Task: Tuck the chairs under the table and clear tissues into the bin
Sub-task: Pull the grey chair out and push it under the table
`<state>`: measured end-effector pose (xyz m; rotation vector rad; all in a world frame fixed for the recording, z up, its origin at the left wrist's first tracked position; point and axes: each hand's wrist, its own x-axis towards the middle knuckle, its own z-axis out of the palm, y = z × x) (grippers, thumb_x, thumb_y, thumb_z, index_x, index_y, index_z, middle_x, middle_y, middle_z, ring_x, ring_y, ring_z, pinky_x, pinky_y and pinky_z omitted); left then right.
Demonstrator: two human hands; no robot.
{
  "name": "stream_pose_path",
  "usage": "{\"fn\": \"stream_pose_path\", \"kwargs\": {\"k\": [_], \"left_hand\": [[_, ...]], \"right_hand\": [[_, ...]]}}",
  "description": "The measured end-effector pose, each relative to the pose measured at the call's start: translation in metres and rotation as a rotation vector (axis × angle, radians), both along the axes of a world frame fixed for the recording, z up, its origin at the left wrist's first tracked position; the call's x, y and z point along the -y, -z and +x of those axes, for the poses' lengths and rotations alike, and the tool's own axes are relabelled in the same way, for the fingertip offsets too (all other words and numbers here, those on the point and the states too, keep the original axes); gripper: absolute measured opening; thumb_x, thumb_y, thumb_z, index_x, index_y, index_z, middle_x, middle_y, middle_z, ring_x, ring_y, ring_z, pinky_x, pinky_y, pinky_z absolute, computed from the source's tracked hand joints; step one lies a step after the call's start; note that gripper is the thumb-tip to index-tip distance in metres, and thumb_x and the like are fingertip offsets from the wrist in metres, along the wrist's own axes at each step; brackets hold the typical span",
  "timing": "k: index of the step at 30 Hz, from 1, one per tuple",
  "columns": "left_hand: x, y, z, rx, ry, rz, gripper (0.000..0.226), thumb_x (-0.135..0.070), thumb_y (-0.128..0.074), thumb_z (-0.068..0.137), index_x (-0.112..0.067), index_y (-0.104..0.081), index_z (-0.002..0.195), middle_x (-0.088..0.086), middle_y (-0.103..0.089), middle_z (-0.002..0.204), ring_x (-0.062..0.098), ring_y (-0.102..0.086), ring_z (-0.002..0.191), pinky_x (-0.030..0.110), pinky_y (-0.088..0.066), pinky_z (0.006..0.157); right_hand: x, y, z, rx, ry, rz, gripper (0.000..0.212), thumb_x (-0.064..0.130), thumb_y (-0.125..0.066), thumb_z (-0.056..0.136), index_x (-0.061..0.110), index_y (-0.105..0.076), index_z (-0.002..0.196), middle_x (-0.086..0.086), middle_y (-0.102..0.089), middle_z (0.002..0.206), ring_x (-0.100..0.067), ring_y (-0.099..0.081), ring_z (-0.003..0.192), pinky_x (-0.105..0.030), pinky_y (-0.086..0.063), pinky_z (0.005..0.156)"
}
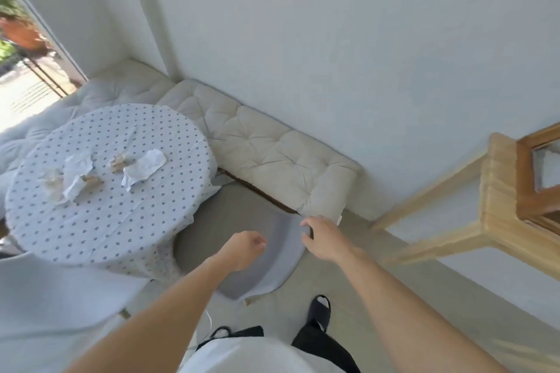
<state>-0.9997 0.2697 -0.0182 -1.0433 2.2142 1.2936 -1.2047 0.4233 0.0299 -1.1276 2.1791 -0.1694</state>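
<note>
A grey chair [281, 263] stands pulled out from the round table [100, 221], its seat partly under the dotted tablecloth. My right hand [325, 241] is at the far edge of the chair's curved back, with fingers and thumb apart on either side of the rim. My left hand [245, 248] hovers over the inner side of the backrest, fingers curled in with nothing in them. Several crumpled tissues [142, 168] lie on the tablecloth, some stained. A second pale chair [57, 300] stands at the lower left against the table. No bin is in view.
A cushioned corner bench [272, 154] runs along the white wall behind the table. A wooden side table [497, 215] stands at the right. An open doorway [21, 70] to the outside is at the far left. My sandalled foot [318, 309] is on the tiled floor.
</note>
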Motion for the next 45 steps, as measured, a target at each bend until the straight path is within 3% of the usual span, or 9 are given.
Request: {"fn": "stream_pose_path", "kwargs": {"k": [8, 11, 15, 17, 24, 28, 31, 39, 45], "left_hand": [[-0.084, 0.033, -0.016, 0.119, -0.335, 0.051, 0.041, -0.049, -0.048, 0.104, -0.026, -0.069, 0.130, -0.004, -0.070, 0.130, 0.020, -0.064, 0.118, 0.033, -0.049, 0.098], [-0.120, 0.045, -0.026, 0.116, -0.384, 0.116, 0.048, -0.053, -0.044, 0.106, -0.022, -0.066, 0.135, -0.003, -0.067, 0.135, 0.021, -0.061, 0.125, 0.036, -0.046, 0.106], [-0.157, 0.058, -0.036, 0.076, -0.505, 0.100, 0.058, -0.046, -0.043, 0.108, -0.017, -0.042, 0.158, -0.001, -0.039, 0.164, 0.020, -0.036, 0.151, 0.033, -0.025, 0.124], [-0.167, 0.065, -0.041, 0.078, -0.557, 0.030, 0.057, -0.046, -0.042, 0.108, -0.020, -0.040, 0.159, -0.003, -0.038, 0.165, 0.019, -0.034, 0.152, 0.034, -0.026, 0.124], [-0.163, 0.093, -0.053, 0.160, -0.565, -0.148, 0.053, -0.051, -0.045, 0.106, -0.020, -0.052, 0.149, 0.001, -0.058, 0.146, 0.029, -0.054, 0.131, 0.040, -0.047, 0.106], [-0.168, 0.097, -0.054, 0.156, -0.592, -0.187, 0.050, -0.051, -0.050, 0.104, -0.022, -0.057, 0.144, -0.002, -0.062, 0.142, 0.026, -0.058, 0.126, 0.039, -0.053, 0.094], [-0.180, 0.099, -0.056, 0.170, -0.565, -0.209, 0.048, -0.050, -0.050, 0.104, -0.025, -0.057, 0.145, -0.006, -0.061, 0.143, 0.023, -0.058, 0.129, 0.039, -0.053, 0.089], [-0.207, 0.102, -0.059, 0.216, -0.347, -0.200, 0.051, -0.053, -0.043, 0.105, -0.030, -0.047, 0.151, -0.011, -0.054, 0.148, 0.024, -0.058, 0.129, 0.046, -0.059, 0.091], [-0.195, 0.110, -0.052, 0.153, -0.401, -0.353, 0.037, -0.036, -0.048, 0.107, -0.024, -0.056, 0.141, -0.007, -0.062, 0.138, 0.021, -0.058, 0.129, 0.042, -0.041, 0.112]], "right_hand": [[0.022, 0.035, -0.053, 0.059, -0.462, 0.122, 0.041, 0.033, -0.047, 0.104, 0.020, -0.055, 0.142, -0.006, -0.053, 0.145, -0.026, -0.049, 0.131, -0.042, -0.046, 0.101], [0.024, 0.049, -0.062, 0.034, -0.622, 0.214, 0.048, 0.035, -0.046, 0.103, 0.018, -0.051, 0.148, -0.007, -0.050, 0.151, -0.027, -0.045, 0.136, -0.044, -0.045, 0.104], [0.020, 0.066, -0.062, -0.026, -0.816, 0.291, 0.054, 0.041, -0.044, 0.105, 0.017, -0.046, 0.153, -0.007, -0.034, 0.166, -0.028, -0.030, 0.152, -0.051, -0.035, 0.118], [0.021, 0.077, -0.060, -0.076, -0.881, 0.273, 0.055, 0.044, -0.043, 0.106, 0.016, -0.045, 0.154, -0.007, -0.030, 0.168, -0.025, -0.021, 0.157, -0.051, -0.030, 0.120], [0.018, 0.113, -0.056, -0.180, -0.905, 0.196, 0.064, 0.057, -0.042, 0.105, 0.019, -0.040, 0.155, 0.000, -0.029, 0.168, -0.019, -0.012, 0.159, -0.059, -0.021, 0.123], [0.005, 0.121, -0.059, -0.261, -0.903, 0.110, 0.065, 0.063, -0.042, 0.101, 0.017, -0.044, 0.148, 0.001, -0.044, 0.153, -0.019, -0.030, 0.147, -0.053, -0.044, 0.104], [-0.007, 0.124, -0.057, -0.346, -0.931, 0.090, 0.065, 0.065, -0.041, 0.099, 0.014, -0.052, 0.138, -0.001, -0.053, 0.138, -0.022, -0.043, 0.133, -0.046, -0.048, 0.091], [-0.055, 0.126, -0.061, -0.462, -0.968, 0.106, 0.060, 0.063, -0.041, 0.100, 0.011, -0.058, 0.123, -0.003, -0.059, 0.113, -0.022, -0.054, 0.105, -0.036, -0.034, 0.068], [-0.039, 0.124, -0.044, -0.419, -0.858, 0.074, 0.062, 0.062, -0.042, 0.100, 0.010, -0.057, 0.129, -0.004, -0.059, 0.121, -0.022, -0.054, 0.115, -0.036, -0.045, 0.071]]}}
